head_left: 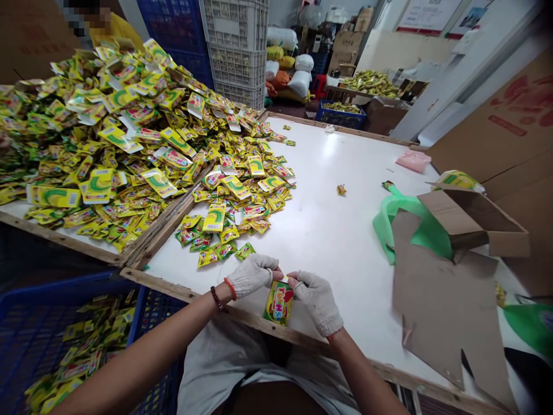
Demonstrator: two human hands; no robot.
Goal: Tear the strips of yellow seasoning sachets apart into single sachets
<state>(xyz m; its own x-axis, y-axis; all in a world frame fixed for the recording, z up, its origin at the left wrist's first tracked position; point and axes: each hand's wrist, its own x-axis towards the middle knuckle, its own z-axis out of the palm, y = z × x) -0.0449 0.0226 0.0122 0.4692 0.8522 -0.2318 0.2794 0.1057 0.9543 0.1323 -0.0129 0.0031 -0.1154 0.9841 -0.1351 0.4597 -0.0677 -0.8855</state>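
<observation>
A small yellow and green candy box (279,303) printed "TWINS" lies near the table's front edge, its far end between my hands. My left hand (256,274), in a white fingerless work glove, pinches the left side of that end. From the right, my right hand (317,297), gloved the same way, has its thumb and fingers closed on the other corner, at a pale flap. Just beyond my left hand, wrapped candies (227,250) and small cartons (215,217) lie in a loose heap. Whether anything is inside the box is hidden.
A high pile of packets and cartons (112,138) covers the left table. Below it stands a blue crate (64,300) with more packets. Flattened cardboard (444,311), a green plastic scoop (389,222) and an open carton (475,216) lie right. A person in yellow (116,31) is at far left.
</observation>
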